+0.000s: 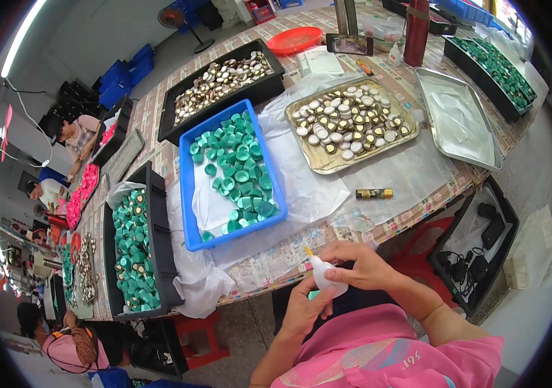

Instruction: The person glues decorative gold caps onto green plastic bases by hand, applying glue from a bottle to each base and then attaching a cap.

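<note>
A white squeeze bottle [325,274] with a thin yellow nozzle is held in front of my chest, tilted with its tip up and to the left. My right hand [365,268] is closed around it. Against its lower side, my left hand [303,305] is closed too, with a small green ribbed cap [313,295] partly showing between the fingers. Beyond my hands, a blue tray [187,194] holds many loose green caps. Farther right, a metal tray [318,165] carries many round discs, some pale-faced, some gold and dark.
A black bin [161,233] of green caps stands left, near a black tray [166,123] of discs. A patterned cylinder [374,193] lies near the table edge. A second metal tray [492,155], phone [350,44] and red flask [416,32] are right and back. People sit along the left.
</note>
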